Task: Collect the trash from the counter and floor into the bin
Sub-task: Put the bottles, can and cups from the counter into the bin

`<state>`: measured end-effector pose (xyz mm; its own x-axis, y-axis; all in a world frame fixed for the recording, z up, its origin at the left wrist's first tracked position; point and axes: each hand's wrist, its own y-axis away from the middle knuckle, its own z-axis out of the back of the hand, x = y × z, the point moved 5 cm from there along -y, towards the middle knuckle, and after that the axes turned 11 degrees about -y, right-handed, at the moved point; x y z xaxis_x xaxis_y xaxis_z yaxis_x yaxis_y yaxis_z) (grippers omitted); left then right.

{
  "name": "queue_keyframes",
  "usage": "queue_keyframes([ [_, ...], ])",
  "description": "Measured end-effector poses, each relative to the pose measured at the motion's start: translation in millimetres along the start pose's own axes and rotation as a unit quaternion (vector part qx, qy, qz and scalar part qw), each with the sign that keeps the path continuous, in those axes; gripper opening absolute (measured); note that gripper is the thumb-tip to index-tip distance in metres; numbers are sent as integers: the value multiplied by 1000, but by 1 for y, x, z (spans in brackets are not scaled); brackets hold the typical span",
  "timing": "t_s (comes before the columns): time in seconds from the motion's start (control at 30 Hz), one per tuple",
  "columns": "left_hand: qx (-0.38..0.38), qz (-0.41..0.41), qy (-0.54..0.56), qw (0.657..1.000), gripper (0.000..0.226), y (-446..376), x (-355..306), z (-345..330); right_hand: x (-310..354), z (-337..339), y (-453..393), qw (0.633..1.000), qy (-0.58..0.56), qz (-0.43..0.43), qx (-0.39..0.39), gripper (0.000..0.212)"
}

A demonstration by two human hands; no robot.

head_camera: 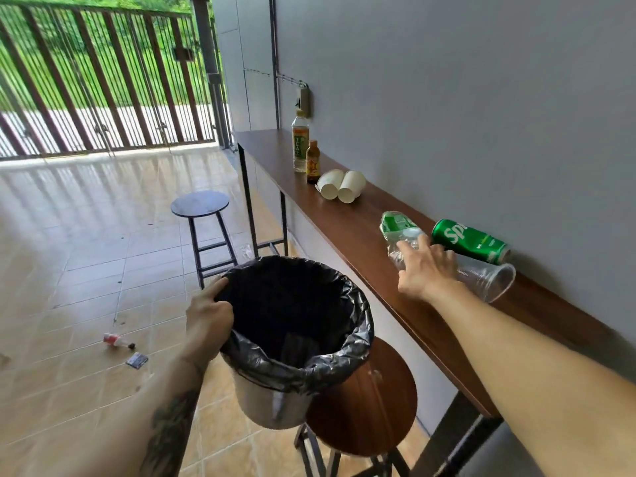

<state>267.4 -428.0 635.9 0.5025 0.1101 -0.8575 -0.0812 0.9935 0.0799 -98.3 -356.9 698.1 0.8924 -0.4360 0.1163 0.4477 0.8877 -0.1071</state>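
gripping bin [275, 404] rim, left hand [208, 315]; floor open.

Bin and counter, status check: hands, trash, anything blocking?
Left hand gripping bin rim. Right hand open, reaching crushed plastic bottle on counter. Green can, clear cup lying alongside. Nothing blocking.
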Motion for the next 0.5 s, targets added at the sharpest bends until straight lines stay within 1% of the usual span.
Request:
queue_keyframes([
  [0.1,5,10,-4,1000,74,-10,2,1,4,-4,-2,1000,7,-2,-22,46],
  [0.2,19,19,6,1000,71,-23,10,2,14,-4,0,999,-23,-5,-47,46],
  [0.27,27,18,-2,999,73,-34,14,2,28,-1,4,996,-60,2,-60,48],
  [0.33,36,15,-7,999,76,-45,20,2,55,3,11,992,-99,27,-68,51],
  [0.4,54,10,10,998,72,-50,18,1,89,6,22,985,-149,65,-64,55],
  [0.5,65,6,23,998,70,-57,14,-1,142,-7,46,969,-211,131,-16,54],
])
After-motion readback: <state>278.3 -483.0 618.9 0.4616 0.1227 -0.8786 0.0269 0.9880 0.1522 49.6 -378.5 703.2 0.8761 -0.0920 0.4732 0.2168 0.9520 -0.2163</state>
